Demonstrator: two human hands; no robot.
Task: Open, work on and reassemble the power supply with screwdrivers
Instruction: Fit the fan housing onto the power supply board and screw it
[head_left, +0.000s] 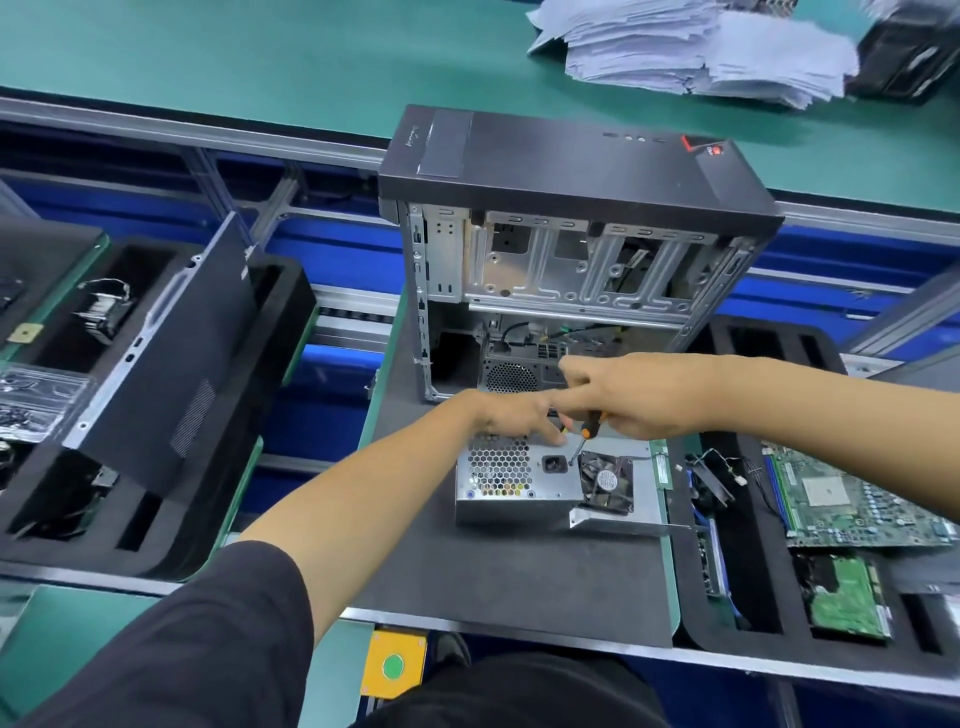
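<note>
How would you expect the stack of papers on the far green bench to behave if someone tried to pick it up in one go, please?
The stack of papers would probably be floppy and shed sheets: its edges look ragged and fanned, not squared. It looks thick, so likely heavy for one hand. Pushed across the green bench, its top layers might slide off.

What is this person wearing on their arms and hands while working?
Both hands, left and right, are bare: no gloves, rings or watch show. The left arm has a short dark sleeve ending near the elbow; the right forearm is uncovered as far as visible.

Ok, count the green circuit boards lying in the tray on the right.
2. The large motherboard lies at the tray's far end; a smaller green board sits in the slot nearer the person. Others may be hidden in the foam.
</note>
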